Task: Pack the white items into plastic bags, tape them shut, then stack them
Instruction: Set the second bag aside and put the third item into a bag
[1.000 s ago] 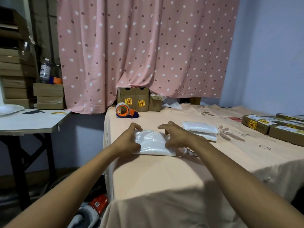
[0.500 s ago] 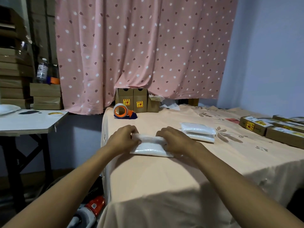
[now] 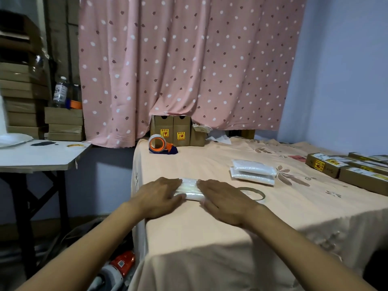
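A white item in a clear plastic bag point(image 3: 190, 190) lies on the peach-covered table point(image 3: 231, 232), folded into a narrow bundle. My left hand point(image 3: 158, 196) lies flat on its left end and my right hand point(image 3: 224, 199) lies flat on its right end, both pressing down; most of the bundle is hidden under them. Two packed white bags point(image 3: 253, 171) sit stacked to the right. A clear tape roll point(image 3: 253, 193) lies just right of my right hand. An orange tape dispenser point(image 3: 159, 144) rests at the table's back left.
Small cardboard boxes point(image 3: 177, 130) stand at the back under the pink dotted curtain point(image 3: 184, 64). Long brown boxes point(image 3: 348, 168) line the table's right edge. A white side table point(image 3: 39, 156) stands left, with stacked cartons point(image 3: 23, 101) behind it. A red and white device point(image 3: 117, 267) lies on the floor.
The bag has been folded from a wide flat packet into a narrow bundle. Both hands have closed in towards each other and flattened on top of it. The tape roll came into view.
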